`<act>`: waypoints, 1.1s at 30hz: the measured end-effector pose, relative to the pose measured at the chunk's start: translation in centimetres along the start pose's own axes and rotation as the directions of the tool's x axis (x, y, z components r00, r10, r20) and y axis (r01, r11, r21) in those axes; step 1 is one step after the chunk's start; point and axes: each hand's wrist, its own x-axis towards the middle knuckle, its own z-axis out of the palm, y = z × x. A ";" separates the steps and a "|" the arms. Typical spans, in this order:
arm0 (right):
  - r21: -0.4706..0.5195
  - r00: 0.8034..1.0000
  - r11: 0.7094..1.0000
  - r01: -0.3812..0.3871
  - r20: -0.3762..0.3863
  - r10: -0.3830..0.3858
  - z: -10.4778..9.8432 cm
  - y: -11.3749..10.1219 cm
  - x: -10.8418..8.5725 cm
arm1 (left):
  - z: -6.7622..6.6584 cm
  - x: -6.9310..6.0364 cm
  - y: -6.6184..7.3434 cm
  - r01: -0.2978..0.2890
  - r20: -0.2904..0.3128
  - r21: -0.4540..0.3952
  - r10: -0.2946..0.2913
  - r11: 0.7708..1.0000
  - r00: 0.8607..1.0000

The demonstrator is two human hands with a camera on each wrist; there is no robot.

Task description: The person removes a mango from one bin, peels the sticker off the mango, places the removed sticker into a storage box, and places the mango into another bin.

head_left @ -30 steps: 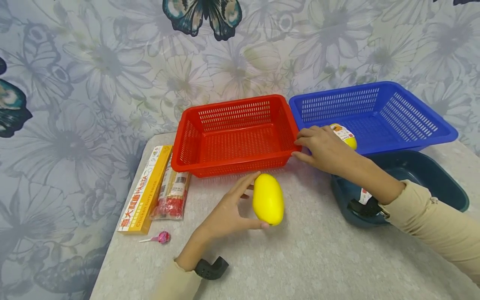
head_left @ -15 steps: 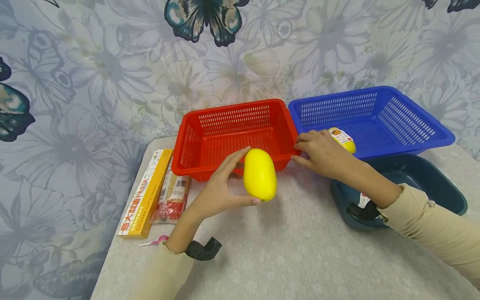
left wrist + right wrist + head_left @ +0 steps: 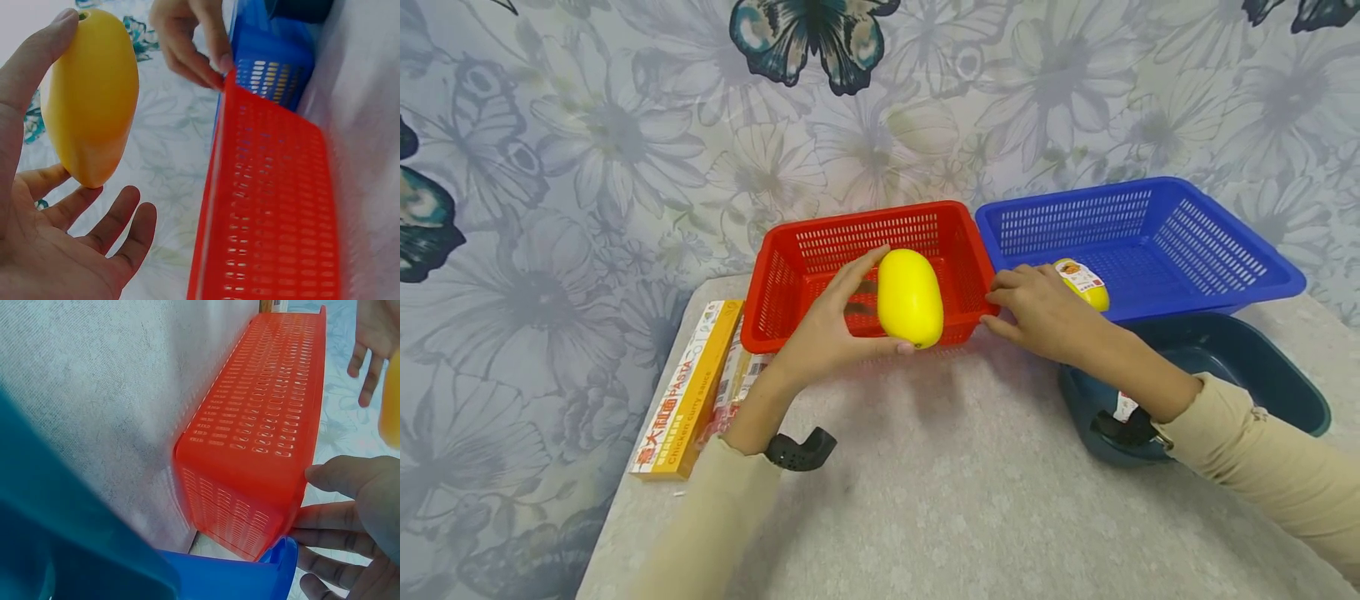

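In the head view the left hand (image 3: 827, 329) pinches a yellow mango-like fruit (image 3: 910, 298) above the front rim of the red basket (image 3: 865, 225). The left wrist view shows the thumb at the stem end of the fruit (image 3: 94, 94) and fingertips at its other end. At the red basket's right front corner, the right hand (image 3: 1045, 312) holds the rim, thumb on one side and fingers on the other, as the right wrist view shows at the corner of the basket (image 3: 250, 425). The inside of the red basket is partly hidden by the left hand and fruit.
A blue basket (image 3: 1075, 196) with a labelled yellow item (image 3: 1093, 294) adjoins the red one on the right. In front of it is a dark teal basin (image 3: 1255, 354) with a white-labelled item inside. A pasta box (image 3: 688, 392) and a clear packet (image 3: 730, 379) lie left.
The left hand has lifted the yellow fruit up and away from the viewer, from over the table to the red basket's front rim. The right hand stays at the basket corner.
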 end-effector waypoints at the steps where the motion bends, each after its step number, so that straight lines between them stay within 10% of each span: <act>1: 0.000 1.000 1.000 0.000 0.001 0.000 0.0 0.0 -0.1 | -0.2 0.3 0.1 0.011 -0.002 0.009 -0.011 1.000 1.000; 33: 0.001 0.998 0.999 0.047 -0.031 -0.046 0.1 0.1 -0.1 | -2.6 10.0 0.9 0.109 -0.004 0.041 -0.109 0.993 0.994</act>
